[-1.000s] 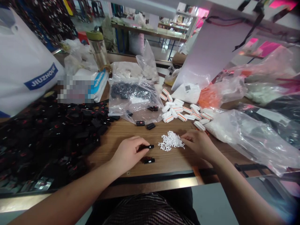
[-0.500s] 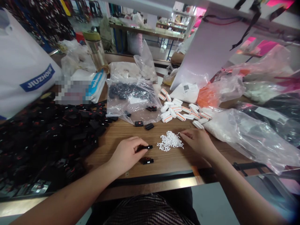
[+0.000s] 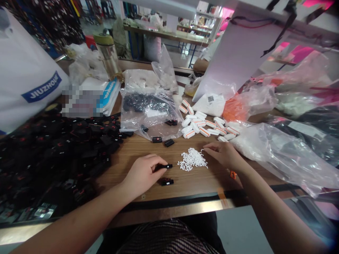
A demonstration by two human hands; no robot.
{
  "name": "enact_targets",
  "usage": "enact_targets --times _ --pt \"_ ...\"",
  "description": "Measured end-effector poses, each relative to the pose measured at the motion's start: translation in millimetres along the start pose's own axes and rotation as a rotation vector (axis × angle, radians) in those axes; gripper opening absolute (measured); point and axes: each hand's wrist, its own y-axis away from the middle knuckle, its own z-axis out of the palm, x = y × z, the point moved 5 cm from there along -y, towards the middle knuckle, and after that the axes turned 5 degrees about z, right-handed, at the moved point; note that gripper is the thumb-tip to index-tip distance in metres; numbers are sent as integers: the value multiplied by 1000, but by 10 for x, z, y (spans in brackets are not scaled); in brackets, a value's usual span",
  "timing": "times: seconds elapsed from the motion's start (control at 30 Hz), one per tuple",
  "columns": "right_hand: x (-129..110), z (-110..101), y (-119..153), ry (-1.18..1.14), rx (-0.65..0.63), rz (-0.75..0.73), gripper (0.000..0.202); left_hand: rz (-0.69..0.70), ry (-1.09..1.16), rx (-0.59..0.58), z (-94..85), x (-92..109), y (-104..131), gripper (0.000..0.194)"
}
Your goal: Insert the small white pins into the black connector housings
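Note:
My left hand pinches a small black plastic part between thumb and fingers, low over the wooden table. Just below it on the wood lies another black part with two white dots. A loose pile of tiny white plastic pegs is spread to the right of these. At the pile's upper right edge is my right hand, its thumb and fingertips closed at one small white peg. Beneath the right wrist sits a small orange piece.
White blocks with orange stripes lie behind the peg pile. A heap of black parts covers the left side. Clear bags stand at the back, and a large plastic bag is at right. Two black pieces lie before the bags.
My right hand has shifted slightly up and right, and the orange piece under its wrist now shows. My left hand stays in place with the black part.

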Motion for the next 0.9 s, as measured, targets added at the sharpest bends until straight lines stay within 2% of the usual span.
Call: enact_targets --times 0.13,0.23,0.3,0.4,0.5,0.73,0.83,0.9 --pt "-141 -31 -49 131 -12 -119 17 6 -4 -1 -1 -2 -7 12" --pt "-245 -76 -63 243 -39 -261 21 3 3 -10 -1 -2 -3 11" --pt "-262 -103 -55 250 -65 -295 24 -5 5 -13 -4 0 -2 11" --pt "-217 -118 -38 225 -72 -237 24 -9 6 -12 -8 8 -6 10" --pt "-182 -103 -30 234 -24 -179 22 -11 9 -15 -4 7 -12 10" --pt "-159 -54 -31 334 34 -149 23 -13 4 -12 -2 7 -15 11" --pt "-165 -46 -5 257 56 -82 18 -19 -1 -18 -8 15 -17 11" --pt "-268 -15 40 144 75 -39 15 -25 2 -19 -8 16 -18 11"
